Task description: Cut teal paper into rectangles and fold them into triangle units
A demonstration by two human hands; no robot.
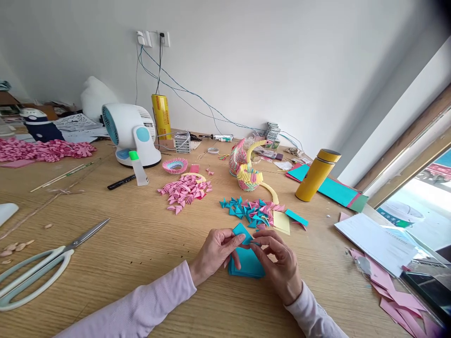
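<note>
Between both hands, just above the table, is a small folded piece of blue paper (241, 232). My left hand (220, 249) pinches it with the thumb on top. The fingertips of my right hand (278, 260) are closed on its right edge. Directly below lies a stack of blue paper slips (248, 264), partly covered by my hands. Beyond them is a pile of folded blue and pink paper triangles (259, 213), beside a pale yellow paper slip (282, 221). A heap of pink paper triangles (185, 190) sits farther left.
Large scissors (56, 263) lie at the left, blades partly apart. A white fan (132, 134), a glue bottle (140, 171) and a black pen (121, 182) are back left. Folded-paper swans (249, 176) stand behind the piles. A yellow flask (315, 178) and pink paper strips (394, 293) are at right.
</note>
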